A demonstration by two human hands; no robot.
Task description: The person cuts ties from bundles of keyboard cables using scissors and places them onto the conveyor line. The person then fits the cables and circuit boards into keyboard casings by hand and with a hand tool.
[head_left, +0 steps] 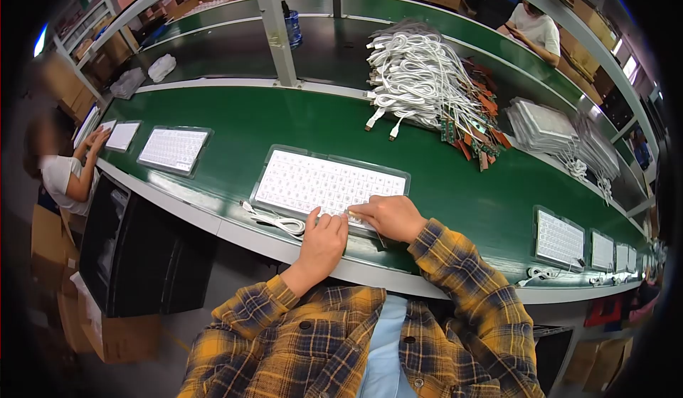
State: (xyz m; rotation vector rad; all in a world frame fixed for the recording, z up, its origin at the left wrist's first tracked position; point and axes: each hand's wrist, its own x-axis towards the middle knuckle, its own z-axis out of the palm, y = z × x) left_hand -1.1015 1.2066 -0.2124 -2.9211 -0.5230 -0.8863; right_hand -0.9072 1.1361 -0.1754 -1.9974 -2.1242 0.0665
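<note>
A white keyboard in a clear plastic tray lies in front of me on the green work surface. My left hand is at its near edge, fingers bent and held close together; what lies under them is hidden. Just to the right, my right hand has its thumb and fingers pinched at the same edge, around something too small to make out. Both hands' fingertips nearly meet. A coiled white cable with a plug lies beside my left hand, along the tray's front.
Behind the keyboard rises a large pile of white cables with small circuit boards. Stacked clear trays stand at right. Other keyboards line the green belt on both sides. A metal post stands behind; co-workers sit left and across.
</note>
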